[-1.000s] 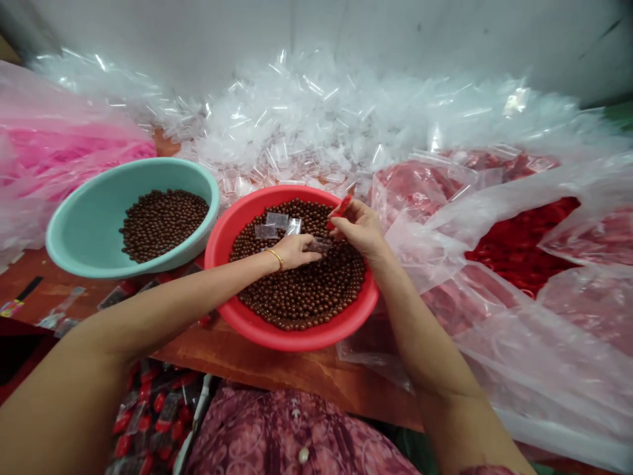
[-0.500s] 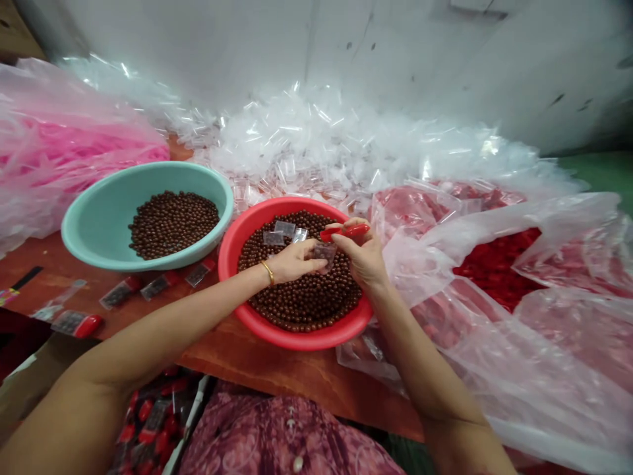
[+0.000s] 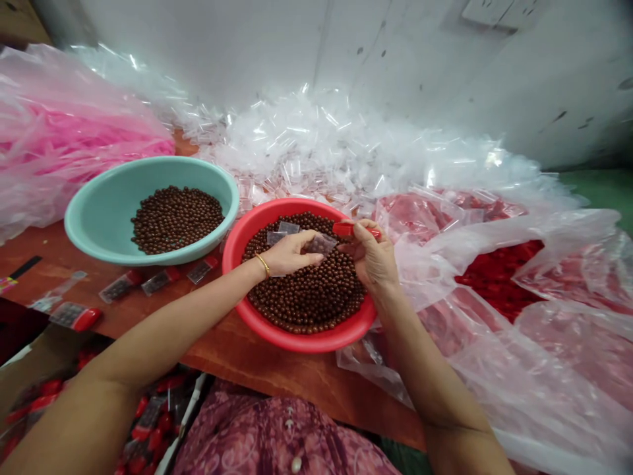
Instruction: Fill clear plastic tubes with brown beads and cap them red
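Over the red basin of brown beads, my left hand is closed on a small clear plastic case with dark beads showing inside. My right hand pinches a red plastic cap just above and right of the case; the two pieces look slightly apart. A few more clear cases lie on the beads behind my left hand. The fingertips of my right hand are partly hidden.
A turquoise basin with brown beads stands left. Capped cases lie along the table's front left. Heaped clear cases line the wall. A plastic bag of red pieces sits right, a pink-filled bag left. Below is a box of capped cases.
The case in my left hand has turned and now shows beads inside. My right hand, with the red cap, has shifted slightly right. The camera view has moved a little.
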A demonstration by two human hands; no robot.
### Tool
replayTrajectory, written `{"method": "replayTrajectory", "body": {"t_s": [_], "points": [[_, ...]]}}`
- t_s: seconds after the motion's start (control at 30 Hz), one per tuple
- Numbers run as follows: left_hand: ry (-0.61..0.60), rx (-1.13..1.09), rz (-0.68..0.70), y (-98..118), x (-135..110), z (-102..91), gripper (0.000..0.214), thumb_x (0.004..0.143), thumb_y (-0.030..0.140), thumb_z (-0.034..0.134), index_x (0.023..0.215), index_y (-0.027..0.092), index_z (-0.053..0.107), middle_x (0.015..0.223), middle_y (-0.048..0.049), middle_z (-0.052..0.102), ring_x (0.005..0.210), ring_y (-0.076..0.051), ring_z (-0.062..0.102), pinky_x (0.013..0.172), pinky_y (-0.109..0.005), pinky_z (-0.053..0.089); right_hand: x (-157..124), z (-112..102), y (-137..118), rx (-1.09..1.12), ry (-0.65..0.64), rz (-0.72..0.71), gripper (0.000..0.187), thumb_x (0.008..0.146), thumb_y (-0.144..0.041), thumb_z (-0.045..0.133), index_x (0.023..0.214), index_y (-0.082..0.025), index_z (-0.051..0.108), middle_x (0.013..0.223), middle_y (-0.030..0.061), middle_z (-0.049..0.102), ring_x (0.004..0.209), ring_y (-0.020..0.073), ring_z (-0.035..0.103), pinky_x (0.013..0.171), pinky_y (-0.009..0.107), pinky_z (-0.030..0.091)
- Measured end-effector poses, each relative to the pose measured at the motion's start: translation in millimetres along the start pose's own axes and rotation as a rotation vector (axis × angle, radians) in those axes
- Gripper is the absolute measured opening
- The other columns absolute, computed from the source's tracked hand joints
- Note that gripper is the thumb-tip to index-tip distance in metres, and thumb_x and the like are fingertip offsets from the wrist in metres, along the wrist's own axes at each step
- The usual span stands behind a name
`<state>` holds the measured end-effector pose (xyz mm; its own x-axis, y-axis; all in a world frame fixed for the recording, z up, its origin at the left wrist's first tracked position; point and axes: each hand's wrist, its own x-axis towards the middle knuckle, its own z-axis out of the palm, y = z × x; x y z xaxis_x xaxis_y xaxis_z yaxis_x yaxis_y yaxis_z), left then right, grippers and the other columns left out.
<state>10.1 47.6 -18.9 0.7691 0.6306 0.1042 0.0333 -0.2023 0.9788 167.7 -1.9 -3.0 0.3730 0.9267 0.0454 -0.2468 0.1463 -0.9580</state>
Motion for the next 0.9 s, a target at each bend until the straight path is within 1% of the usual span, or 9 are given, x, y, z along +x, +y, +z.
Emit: {"method": "replayTrajectory", "body": {"t_s": [0.13,0.27,0.37,0.47,0.57,0.67,0.7,0.77,0.9], "points": [[-0.037,-0.137,-0.003,4.0,-2.9,2.7,0.019,0.081,0.016,0.051,0.100,0.013,0.048,0.081,0.0016,0.055,0.067,-0.007,0.056,0.071,-0.022,0.047,-7.4,7.3,4.4,-0.070,-0.023,-0.093,0.021,0.062,-0.033,0.072,0.075,-0.022,0.059,0.080,-0.0033,0.069,0.067,0.0103,0.064,0.054,0.020,0.050],[-0.013,-0.126,0.006,5.3,-5.4,3.3,0.013,0.084,0.022,0.051,0.093,0.014,0.047,0.070,0.0045,0.051,0.058,-0.005,0.051,0.060,-0.019,0.043,-10.9,-1.6,9.1,-0.299,-0.004,-0.198,0.018,0.065,-0.032,0.072,0.078,-0.022,0.068,0.076,-0.0023,0.070,0.067,0.0114,0.064,0.068,0.026,0.053],[-0.005,-0.139,0.012,4.8,-5.4,5.3,0.019,0.083,0.031,0.054,0.088,0.015,0.044,0.066,0.0057,0.048,0.053,-0.004,0.046,0.053,-0.018,0.040,-12.0,-12.5,6.1,-0.530,-0.034,-0.365,0.019,0.070,-0.033,0.069,0.085,-0.021,0.071,0.084,0.0022,0.073,0.078,0.0167,0.068,0.076,0.032,0.054],[0.005,-0.156,0.030,5.2,-4.6,7.7,0.028,0.080,0.038,0.057,0.090,0.015,0.044,0.063,0.0072,0.046,0.049,-0.003,0.042,0.047,-0.017,0.036,-15.5,-18.4,2.1,-0.725,-0.097,-0.531,0.020,0.075,-0.030,0.065,0.092,-0.022,0.072,0.089,0.0036,0.074,0.081,0.0181,0.069,0.079,0.033,0.055],[0.014,-0.174,0.022,6.9,-3.9,8.1,0.031,0.077,0.039,0.060,0.090,0.015,0.044,0.061,0.0084,0.045,0.046,-0.003,0.040,0.045,-0.017,0.034,-18.8,-18.8,2.2,-0.734,-0.097,-0.530,0.022,0.078,-0.028,0.062,0.097,-0.021,0.070,0.090,0.0036,0.074,0.079,0.0178,0.069,0.075,0.032,0.056],[0.002,-0.209,-0.002,8.5,-2.8,6.6,0.030,0.077,0.038,0.060,0.088,0.016,0.044,0.059,0.0085,0.045,0.045,-0.003,0.041,0.044,-0.017,0.034,-17.6,-18.4,4.1,-0.730,-0.047,-0.513,0.022,0.079,-0.026,0.061,0.100,-0.019,0.067,0.091,0.0041,0.074,0.079,0.0176,0.070,0.072,0.032,0.058],[-0.012,-0.225,-0.010,8.8,-2.4,6.1,0.030,0.077,0.038,0.060,0.087,0.016,0.044,0.058,0.0085,0.046,0.045,-0.003,0.041,0.044,-0.017,0.033,-16.4,-18.4,4.3,-0.774,-0.033,-0.562,0.022,0.080,-0.025,0.060,0.100,-0.019,0.066,0.093,0.0042,0.074,0.080,0.0176,0.069,0.074,0.032,0.058],[-0.058,-0.261,-0.019,9.1,-1.6,5.3,0.031,0.076,0.039,0.061,0.086,0.015,0.044,0.058,0.0082,0.047,0.044,-0.003,0.041,0.044,-0.018,0.033,-14.1,-18.0,3.8,-0.908,-0.024,-0.738,0.020,0.081,-0.019,0.057,0.099,-0.020,0.066,0.095,0.0046,0.073,0.085,0.0178,0.069,0.078,0.033,0.057],[-0.100,-0.325,-0.011,9.9,-1.8,4.3,0.033,0.074,0.043,0.061,0.082,0.016,0.043,0.057,0.0072,0.049,0.044,-0.004,0.043,0.044,-0.019,0.033,-13.9,-14.2,2.1,-1.103,-0.099,-1.094,0.027,0.082,-0.009,0.052,0.104,-0.021,0.063,0.099,0.0068,0.072,0.092,0.0178,0.068,0.083,0.033,0.055]]}}
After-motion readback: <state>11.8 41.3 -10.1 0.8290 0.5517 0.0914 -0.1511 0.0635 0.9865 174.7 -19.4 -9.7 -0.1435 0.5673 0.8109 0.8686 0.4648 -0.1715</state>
